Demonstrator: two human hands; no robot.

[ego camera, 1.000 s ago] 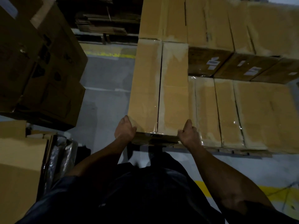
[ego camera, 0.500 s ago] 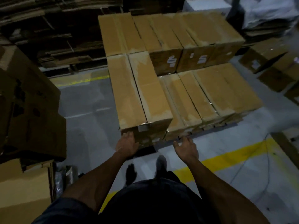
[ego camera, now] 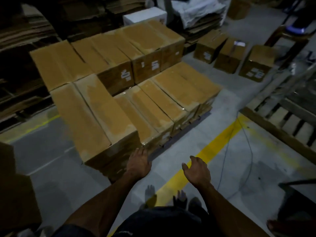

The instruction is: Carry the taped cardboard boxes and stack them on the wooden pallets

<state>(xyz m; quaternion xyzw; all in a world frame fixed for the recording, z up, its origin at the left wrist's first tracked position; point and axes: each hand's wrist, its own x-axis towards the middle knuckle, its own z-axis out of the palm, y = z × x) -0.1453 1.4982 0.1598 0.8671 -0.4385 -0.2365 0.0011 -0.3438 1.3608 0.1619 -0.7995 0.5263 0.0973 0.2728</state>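
Several taped cardboard boxes are stacked on a low pallet in front of me. The nearest taped box (ego camera: pixel 95 120) stands on the second layer at the stack's left front corner. Lower boxes (ego camera: pixel 153 110) lie to its right, and taller ones (ego camera: pixel 130 47) sit behind. My left hand (ego camera: pixel 138 164) hovers just off the near right corner of that box with relaxed fingers and holds nothing. My right hand (ego camera: pixel 197 171) hangs free over the yellow floor line (ego camera: pixel 213 146), fingers loosely curled, also holding nothing. The pallet under the stack is almost hidden.
Three loose labelled boxes (ego camera: pixel 229 53) sit on the floor at the back right. A bare wooden pallet (ego camera: pixel 280 120) lies to the right. Dark cardboard (ego camera: pixel 18 190) fills the left foreground, flattened cartons line the back. A thin cable (ego camera: pixel 248 142) crosses the floor.
Both hands have let go of the near box and drawn back from it. My view has pulled away and turned right, showing the whole stack and the floor boxes.
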